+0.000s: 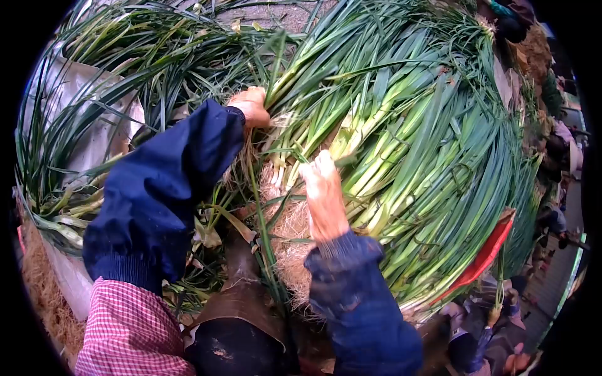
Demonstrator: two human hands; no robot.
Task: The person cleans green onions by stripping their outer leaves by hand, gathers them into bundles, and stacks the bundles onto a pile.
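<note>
A broad heap of leek-like green stalks [426, 131], with long flat leaves and pale lower ends, spreads in front of me and to the right. My left hand [252, 108] is closed around the lower part of several stalks at the heap's left edge; their far ends are blurred. Nearer to me, my right hand [323, 191] has its fingers pinched together on a green leaf, over the pale stalk ends. Tangled straw-coloured roots [291, 250] hang below and left of this hand. Dark blue sleeve covers [169, 182] reach both wrists.
More greens [157, 44] lie at the upper left, beside a pale sheet [94, 113]. A red strip [483, 257] pokes out at the heap's right side. My boot [238, 294] is below. Other people [483, 332] are at the right edge.
</note>
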